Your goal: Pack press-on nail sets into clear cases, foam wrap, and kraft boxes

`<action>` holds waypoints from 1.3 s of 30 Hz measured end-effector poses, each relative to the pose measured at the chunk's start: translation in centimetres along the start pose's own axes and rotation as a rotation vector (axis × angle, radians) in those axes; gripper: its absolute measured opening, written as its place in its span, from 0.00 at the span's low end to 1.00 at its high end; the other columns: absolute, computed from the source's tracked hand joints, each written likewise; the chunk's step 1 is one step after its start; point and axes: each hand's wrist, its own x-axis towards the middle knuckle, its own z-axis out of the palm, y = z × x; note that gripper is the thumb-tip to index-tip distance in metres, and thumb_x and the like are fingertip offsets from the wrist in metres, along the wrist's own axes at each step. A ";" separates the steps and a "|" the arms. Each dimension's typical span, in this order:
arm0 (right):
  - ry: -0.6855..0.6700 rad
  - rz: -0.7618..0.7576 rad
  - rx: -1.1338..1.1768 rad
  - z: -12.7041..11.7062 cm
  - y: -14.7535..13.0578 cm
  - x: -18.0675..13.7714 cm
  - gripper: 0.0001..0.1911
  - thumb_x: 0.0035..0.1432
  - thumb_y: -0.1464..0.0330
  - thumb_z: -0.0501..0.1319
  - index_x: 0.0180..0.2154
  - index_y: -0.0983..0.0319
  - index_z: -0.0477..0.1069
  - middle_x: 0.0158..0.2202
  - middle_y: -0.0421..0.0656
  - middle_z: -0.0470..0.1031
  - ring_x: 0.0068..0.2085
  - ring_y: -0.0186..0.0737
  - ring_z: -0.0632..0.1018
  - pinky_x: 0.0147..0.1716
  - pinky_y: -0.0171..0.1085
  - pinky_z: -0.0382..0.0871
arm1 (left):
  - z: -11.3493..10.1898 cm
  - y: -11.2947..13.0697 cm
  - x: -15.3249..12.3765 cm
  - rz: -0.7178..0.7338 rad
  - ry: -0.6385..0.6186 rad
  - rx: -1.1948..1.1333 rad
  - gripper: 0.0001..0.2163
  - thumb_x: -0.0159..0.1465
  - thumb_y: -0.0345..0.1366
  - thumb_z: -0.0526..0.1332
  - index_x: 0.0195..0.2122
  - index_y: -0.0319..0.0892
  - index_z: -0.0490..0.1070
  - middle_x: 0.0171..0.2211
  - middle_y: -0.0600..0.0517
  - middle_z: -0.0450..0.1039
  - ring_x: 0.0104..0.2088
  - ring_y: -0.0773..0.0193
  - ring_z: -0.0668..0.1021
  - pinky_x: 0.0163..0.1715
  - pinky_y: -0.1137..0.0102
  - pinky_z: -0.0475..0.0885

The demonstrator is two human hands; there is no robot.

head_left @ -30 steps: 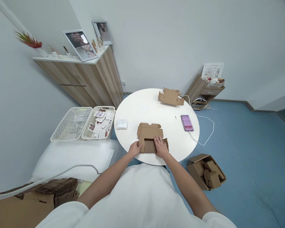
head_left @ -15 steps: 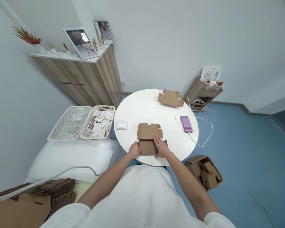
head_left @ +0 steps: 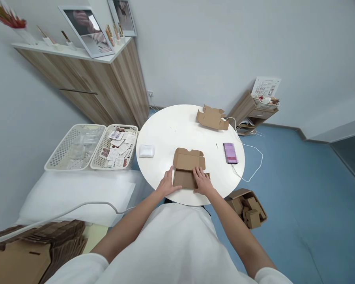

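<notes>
A brown cardboard box (head_left: 184, 179) lies partly folded on the round white table (head_left: 165, 134), its lid panel raised on the far side. Along the box's left wall is my left hand (head_left: 167, 184), fingers stretched out and the thumb spread toward the near edge. My right hand (head_left: 202, 181) grips the right wall, fingertips reaching over it into the box and thumb low at the near corner. A side flap shows just beyond the right hand.
An unfolded cardboard box (head_left: 212, 118) lies at the table's far side. A white packet (head_left: 147, 150) is on the left, a phone (head_left: 230, 153) with a cable on the right. Two white baskets (head_left: 49, 161) stand leftward. A carton of small boxes (head_left: 252, 215) sits on the floor.
My left hand has opened from its hold at the box's near-left corner and spread along the left side. My right hand stays on the right wall. The view has shifted slightly.
</notes>
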 end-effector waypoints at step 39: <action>0.249 0.204 1.180 1.0 2.4 -1.3 0.32 0.54 0.69 0.48 0.60 0.61 0.42 0.58 0.50 0.57 0.56 0.43 0.64 0.49 0.42 0.64 | 0.2 2.3 3.2 -0.142 -0.204 0.138 0.54 0.39 0.49 0.68 0.62 0.51 0.33 0.47 0.46 0.55 0.44 0.52 0.70 0.40 0.66 0.66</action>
